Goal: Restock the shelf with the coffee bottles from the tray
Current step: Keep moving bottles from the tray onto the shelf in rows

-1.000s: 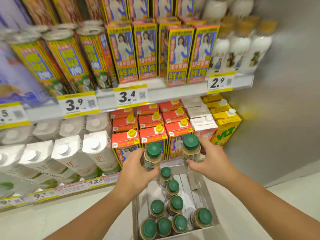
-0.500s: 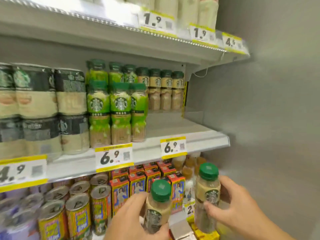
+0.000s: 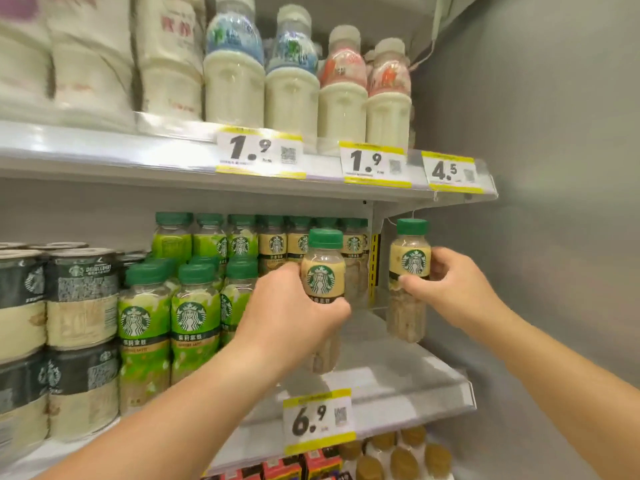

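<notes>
My left hand [image 3: 294, 313] grips a beige-labelled coffee bottle [image 3: 322, 271] with a green cap, held upright over the open part of the middle shelf [image 3: 398, 379]. My right hand [image 3: 450, 289] grips a second beige coffee bottle [image 3: 410, 261] further right, close to the shelf's right end. Both bottles hang above the shelf board, in front of a row of matching beige bottles [image 3: 277, 244] standing at the back. The tray is out of view.
Green-labelled bottles [image 3: 194, 313] stand left of my left hand, dark and cream cans [image 3: 79, 306] further left. Milk bottles [image 3: 291, 81] fill the shelf above. A grey side wall [image 3: 536, 168] closes the right. A 6.9 price tag [image 3: 317, 420] hangs on the shelf edge.
Both hands have risen with their bottles from the tray up to the middle shelf. The view tilted upward, and the tray and lower shelves dropped out of sight.
</notes>
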{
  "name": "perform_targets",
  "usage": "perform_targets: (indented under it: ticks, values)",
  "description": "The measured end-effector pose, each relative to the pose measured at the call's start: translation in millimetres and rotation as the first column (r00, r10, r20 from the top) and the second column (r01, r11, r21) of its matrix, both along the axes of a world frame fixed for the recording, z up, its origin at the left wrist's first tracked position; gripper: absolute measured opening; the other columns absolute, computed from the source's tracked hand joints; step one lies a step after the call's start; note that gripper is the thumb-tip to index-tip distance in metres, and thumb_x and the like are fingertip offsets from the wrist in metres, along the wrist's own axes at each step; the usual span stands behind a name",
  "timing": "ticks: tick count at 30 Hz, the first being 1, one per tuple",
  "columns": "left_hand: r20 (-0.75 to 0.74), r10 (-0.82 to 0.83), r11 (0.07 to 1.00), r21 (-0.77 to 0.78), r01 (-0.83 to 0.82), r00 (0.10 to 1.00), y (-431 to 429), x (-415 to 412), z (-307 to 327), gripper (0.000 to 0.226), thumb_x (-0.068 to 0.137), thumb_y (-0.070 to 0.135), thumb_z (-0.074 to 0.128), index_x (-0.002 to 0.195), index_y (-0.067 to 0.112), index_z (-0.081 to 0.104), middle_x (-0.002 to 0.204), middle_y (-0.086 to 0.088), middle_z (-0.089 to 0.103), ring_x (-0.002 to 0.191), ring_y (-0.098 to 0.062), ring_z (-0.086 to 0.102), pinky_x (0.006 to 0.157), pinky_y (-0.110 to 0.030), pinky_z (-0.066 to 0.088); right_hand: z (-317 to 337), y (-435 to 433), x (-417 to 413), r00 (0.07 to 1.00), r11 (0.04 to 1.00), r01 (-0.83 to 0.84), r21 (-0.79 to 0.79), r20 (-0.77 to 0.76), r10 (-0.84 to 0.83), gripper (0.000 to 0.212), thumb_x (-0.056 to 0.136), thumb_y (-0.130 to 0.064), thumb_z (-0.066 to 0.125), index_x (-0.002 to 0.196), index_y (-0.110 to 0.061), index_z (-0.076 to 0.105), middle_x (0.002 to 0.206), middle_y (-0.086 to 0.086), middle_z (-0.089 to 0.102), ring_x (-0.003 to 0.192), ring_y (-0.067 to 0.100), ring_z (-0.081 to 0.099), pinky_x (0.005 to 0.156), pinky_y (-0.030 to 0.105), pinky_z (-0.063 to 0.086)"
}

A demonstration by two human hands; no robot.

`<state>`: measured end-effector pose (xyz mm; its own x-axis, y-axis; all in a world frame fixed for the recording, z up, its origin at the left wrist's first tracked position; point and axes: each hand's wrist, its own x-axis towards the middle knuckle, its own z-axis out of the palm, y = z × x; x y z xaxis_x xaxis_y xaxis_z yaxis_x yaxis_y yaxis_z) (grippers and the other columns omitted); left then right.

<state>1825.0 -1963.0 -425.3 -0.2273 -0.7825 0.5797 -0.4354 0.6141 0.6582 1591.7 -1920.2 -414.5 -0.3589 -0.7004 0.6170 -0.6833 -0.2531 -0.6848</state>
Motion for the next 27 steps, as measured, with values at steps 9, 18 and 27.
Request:
perform_targets:
  ticks: [9,18,27]
  values:
    - [0.138,0.285,0.931,0.194,-0.308,0.948,-37.6,-35.6,-21.3,0.035,0.084,0.038,0.066,0.106,0.015,0.051,0.107,-0.005,0.059,0.085,-0.023,0.057,0.069,-0.030,0.047,15.2,-103.7,-59.5,0.999,0.997,0.037,0.061,0.025,-0.039,0.024,0.073,-0.026,0.078,0.096,-0.023,0.071,0.094,-0.004,0.074,0.086,0.010,0.067,0.068,0.024,0.048]
    - [0.158,0.472,0.843,0.208,-0.496,0.867,-38.7,-62.1,-42.8,0.068,0.100,0.031,0.047,0.152,0.007,0.012,0.148,-0.012,0.035,0.130,-0.029,0.046,0.101,-0.038,0.041,-2.7,-133.7,-69.0,0.997,0.999,-0.023,0.041,0.069,0.020,0.018,0.078,-0.026,0.075,0.095,-0.024,0.067,0.089,-0.008,0.071,0.088,0.012,0.065,0.074,0.030,0.046]
    - [0.408,0.432,0.796,0.246,-0.553,0.804,-46.6,-54.3,-60.5,0.037,0.100,0.024,0.051,0.130,0.003,0.042,0.126,-0.012,0.061,0.116,-0.031,0.061,0.088,-0.036,0.049,-45.8,-136.3,-72.8,0.998,0.981,-0.052,0.187,0.057,0.042,0.035,0.078,-0.027,0.079,0.110,-0.021,0.067,0.104,0.000,0.072,0.097,0.021,0.066,0.092,0.037,0.051]
